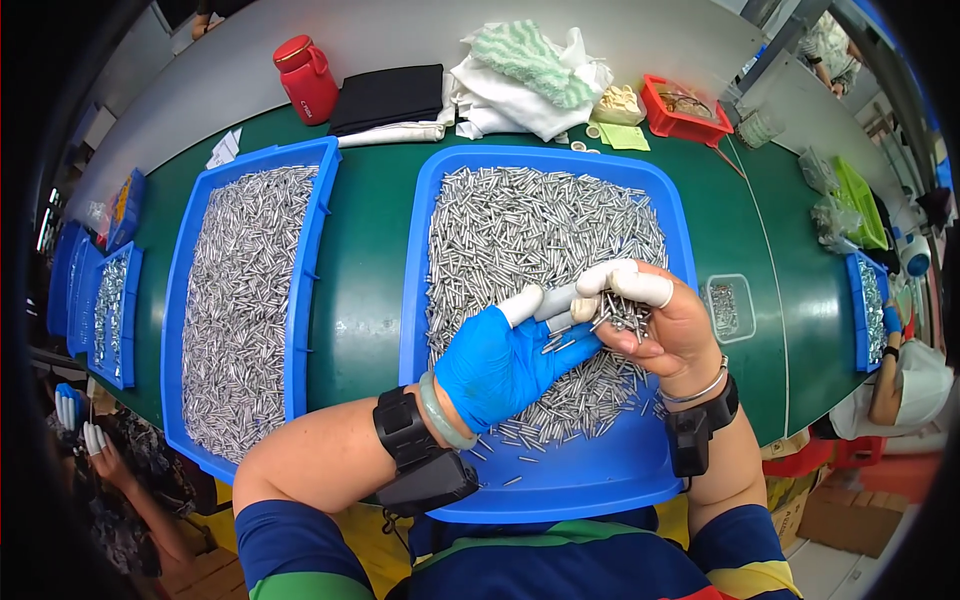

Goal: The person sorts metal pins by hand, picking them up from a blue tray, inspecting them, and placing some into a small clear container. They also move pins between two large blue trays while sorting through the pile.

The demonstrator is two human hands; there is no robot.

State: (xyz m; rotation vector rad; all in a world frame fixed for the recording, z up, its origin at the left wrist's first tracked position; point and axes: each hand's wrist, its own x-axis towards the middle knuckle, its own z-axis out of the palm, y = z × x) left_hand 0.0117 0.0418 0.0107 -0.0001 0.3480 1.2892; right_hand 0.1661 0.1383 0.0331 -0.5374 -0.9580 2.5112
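Observation:
In front of me a blue tray (pixel 415 200) holds a heap of small silver metal pins (pixel 540 220). Above the heap, my two hands meet at the fingertips. My right hand (pixel 675 325), bare with white finger cots, is curled around a small bunch of metal pins (pixel 624 318). My left hand (pixel 505 365), in a blue glove with pale finger cots, has its fingers bent toward that bunch, and a few pins lie at its fingers. Its fingertips are partly hidden behind the right hand's fingers.
A second blue tray (pixel 325 200) of similar pins stands at the left. A small clear box (pixel 730 307) with pins sits right of the main tray. Along the back are a red flask (pixel 306 80), black cloth (pixel 388 98), white cloths (pixel 500 95) and a red basket (pixel 686 125). Co-workers sit on both sides.

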